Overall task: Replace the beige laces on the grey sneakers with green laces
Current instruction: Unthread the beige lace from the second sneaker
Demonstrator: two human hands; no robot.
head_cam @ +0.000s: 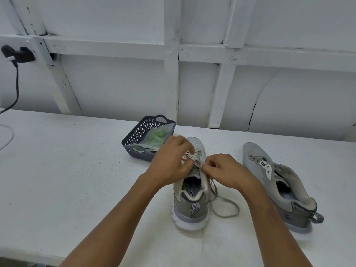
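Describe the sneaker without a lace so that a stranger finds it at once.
Start at the white table and go to its right side. A grey sneaker lies there alone. Unlike the middle sneaker, which carries a beige lace, its eyelets are empty.

Pinching the beige lace (225, 207) above the eyelets of a grey sneaker (189, 209), left hand (171, 160) and right hand (225, 170) close together, fingers curled. Heel toward the camera on the white table (57, 170), loose lace loop trailing just right of the heel. Well apart to the right, a second grey sneaker (285, 191). Just behind the left hand, a dark basket (138, 135) holding a clear bag of green laces (156, 137).
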